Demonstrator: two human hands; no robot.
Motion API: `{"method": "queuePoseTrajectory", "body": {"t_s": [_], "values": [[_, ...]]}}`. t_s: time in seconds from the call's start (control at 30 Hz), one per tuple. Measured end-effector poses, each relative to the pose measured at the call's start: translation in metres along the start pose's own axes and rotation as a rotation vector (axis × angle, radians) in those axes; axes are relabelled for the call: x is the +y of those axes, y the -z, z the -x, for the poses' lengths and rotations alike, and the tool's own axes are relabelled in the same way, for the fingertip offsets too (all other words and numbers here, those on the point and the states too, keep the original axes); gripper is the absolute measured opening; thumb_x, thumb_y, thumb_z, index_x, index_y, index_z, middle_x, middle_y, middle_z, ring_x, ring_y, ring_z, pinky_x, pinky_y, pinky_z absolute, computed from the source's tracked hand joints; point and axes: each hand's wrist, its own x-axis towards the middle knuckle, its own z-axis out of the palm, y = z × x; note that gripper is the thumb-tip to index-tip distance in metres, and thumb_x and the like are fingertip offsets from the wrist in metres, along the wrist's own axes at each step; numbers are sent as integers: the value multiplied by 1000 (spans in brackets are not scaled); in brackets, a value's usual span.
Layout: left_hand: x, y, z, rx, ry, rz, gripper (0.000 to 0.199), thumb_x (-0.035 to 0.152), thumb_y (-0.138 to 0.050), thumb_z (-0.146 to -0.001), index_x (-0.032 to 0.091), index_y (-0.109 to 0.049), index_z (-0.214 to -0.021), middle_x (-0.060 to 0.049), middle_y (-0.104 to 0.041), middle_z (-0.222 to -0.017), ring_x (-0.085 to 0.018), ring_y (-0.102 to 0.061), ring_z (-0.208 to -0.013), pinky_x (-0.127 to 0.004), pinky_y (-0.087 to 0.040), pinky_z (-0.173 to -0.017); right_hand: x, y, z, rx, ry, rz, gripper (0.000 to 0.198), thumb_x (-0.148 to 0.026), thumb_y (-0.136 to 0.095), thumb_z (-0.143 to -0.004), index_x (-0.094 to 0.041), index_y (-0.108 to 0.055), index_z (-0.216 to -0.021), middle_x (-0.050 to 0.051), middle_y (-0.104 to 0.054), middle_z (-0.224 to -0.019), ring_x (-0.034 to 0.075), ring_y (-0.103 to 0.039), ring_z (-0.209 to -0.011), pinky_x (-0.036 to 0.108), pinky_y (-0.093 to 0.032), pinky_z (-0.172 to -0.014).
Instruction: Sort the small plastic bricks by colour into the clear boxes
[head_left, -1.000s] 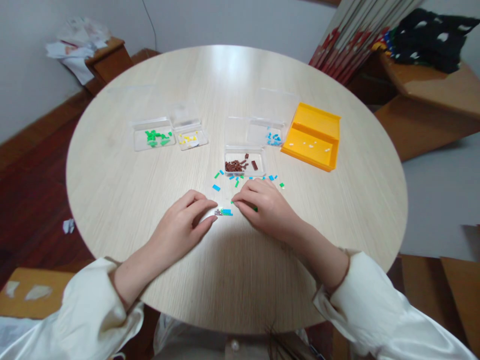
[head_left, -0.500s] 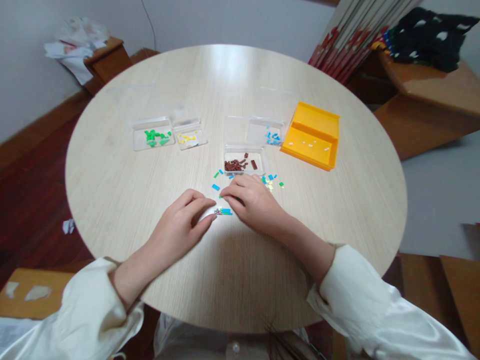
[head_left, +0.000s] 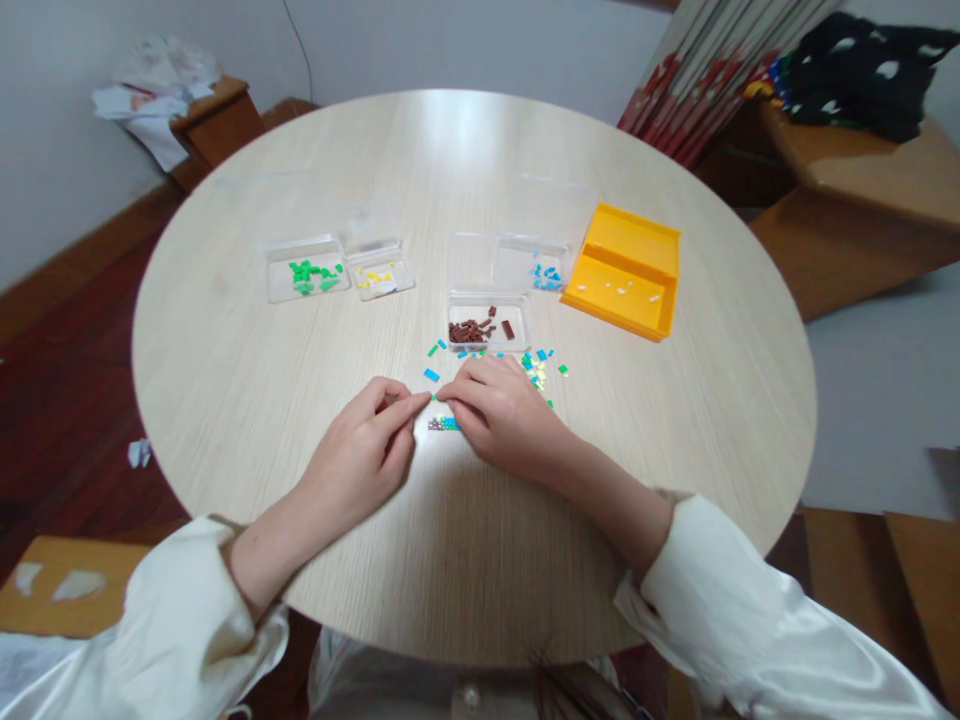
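Where fingertips meet, left hand [head_left: 360, 455] and right hand [head_left: 502, 415] grip pinch one tiny green plastic brick [head_left: 433, 396].

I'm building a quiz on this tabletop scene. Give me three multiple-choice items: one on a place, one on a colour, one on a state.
1. Where is the orange box relative to the clear tray of brown pieces?
A. Nearer the person and left
B. Farther from the person and right
C. Stacked on top of it

2. What colour are the pieces in the leftmost clear tray?
A. Green
B. Red
C. Black

3. How do the left hand and right hand stand?
A. Both raised high
B. Far apart at the table's edges
C. Fingertips meeting above the small assembled strip

Answers: 1 B, the box sits up and right of the tray. 2 A, green bits show inside. 3 C, their fingertips meet just above the strip.
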Motion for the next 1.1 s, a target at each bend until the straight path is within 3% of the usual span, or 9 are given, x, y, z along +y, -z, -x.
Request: {"method": "queuePoseTrajectory", "body": {"t_s": [0.47,1.1], "values": [[3,1,-1,-16,22,14,28,17,-42,-88,14,-66,-102,-8,-58,-92,-16,-58,-82,-29,-50,-70,0,1,0,-5,-50,-7,25,-14,-44,-91,-14,-69,-90,9,-63,-83,19,-50,-81,33,-28,-70],[3,2,-1,28,21,42,23,17,-44,-88,15,-65,-95,-6,-58,-89,-15,-59,-80,-28,-51,-70,-1,-1,1,-30,16,-40,23,-13,-47,-88,-14,-70,-90,7,-59,-80,18,-47,-80,32,-28,-71]]}}
